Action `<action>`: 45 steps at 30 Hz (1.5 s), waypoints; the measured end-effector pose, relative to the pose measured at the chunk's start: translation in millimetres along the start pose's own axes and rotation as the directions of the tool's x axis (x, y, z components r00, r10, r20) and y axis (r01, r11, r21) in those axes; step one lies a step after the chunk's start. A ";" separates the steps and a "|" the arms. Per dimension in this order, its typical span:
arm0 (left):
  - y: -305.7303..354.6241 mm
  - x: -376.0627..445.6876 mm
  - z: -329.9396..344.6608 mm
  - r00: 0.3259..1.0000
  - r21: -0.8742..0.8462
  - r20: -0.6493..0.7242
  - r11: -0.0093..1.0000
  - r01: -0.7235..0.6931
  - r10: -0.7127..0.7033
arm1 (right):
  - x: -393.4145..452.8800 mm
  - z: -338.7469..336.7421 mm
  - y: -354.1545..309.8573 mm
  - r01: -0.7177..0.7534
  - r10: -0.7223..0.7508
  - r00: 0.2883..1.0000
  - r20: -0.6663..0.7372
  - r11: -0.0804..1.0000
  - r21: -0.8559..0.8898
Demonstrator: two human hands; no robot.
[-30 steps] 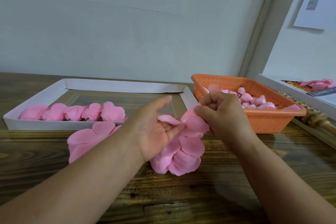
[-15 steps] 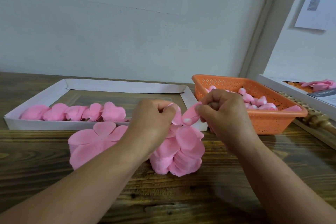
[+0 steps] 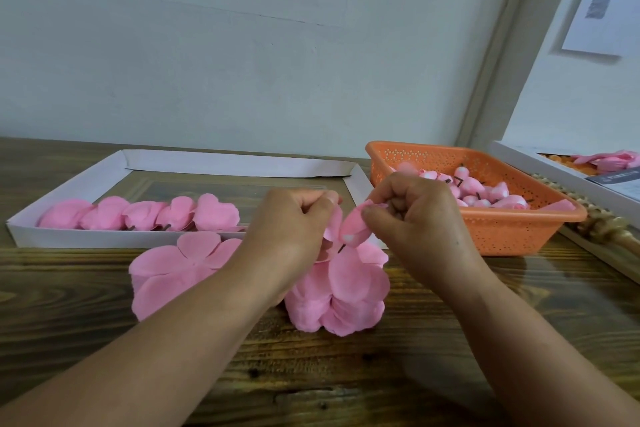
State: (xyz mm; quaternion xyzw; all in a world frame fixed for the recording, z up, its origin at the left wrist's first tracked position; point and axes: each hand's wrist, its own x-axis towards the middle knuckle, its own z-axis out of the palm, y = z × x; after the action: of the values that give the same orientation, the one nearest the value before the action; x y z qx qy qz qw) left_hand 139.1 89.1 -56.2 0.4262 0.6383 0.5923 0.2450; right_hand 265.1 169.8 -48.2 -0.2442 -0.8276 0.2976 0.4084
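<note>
— What's nearest the front edge of the table?

— Only bare wood and two forearms crossing it. Just past them, about mid-table, lies a stack of pink petals. A second stack lies flat on the wood just to its left.

— And the hands?

— Both are raised just above the stack of pink petals. The left hand has its fingers curled in, with thumb and forefinger pinching a loose petal. The right hand is curled too, its thumb and fingers gripping a pink bud. The bud's short dark stem points down toward the petal. Bud and petal touch between the two hands.

— Behind them?

— Toward the table's back edge, on the left, a white cardboard tray holds a row of pink flowers along its near wall. To the right, an orange basket sits just beside the tray's right corner, with a heap of buds inside. Farther right, at the table's right edge, a white box shows pink pieces. What they are I cannot tell.
</note>
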 end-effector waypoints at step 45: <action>4.5 1.3 -5.1 0.968 -0.174 0.247 0.982 0.078 -0.033 | -0.3 1.1 -0.7 0.018 -0.017 0.999 -0.028 1.000 0.023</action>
State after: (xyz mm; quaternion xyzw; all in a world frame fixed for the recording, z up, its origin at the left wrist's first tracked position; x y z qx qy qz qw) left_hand 135.4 87.1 -50.7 0.4531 0.5583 0.5846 0.3759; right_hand 264.2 168.8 -48.5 -0.2364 -0.8205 0.3000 0.4254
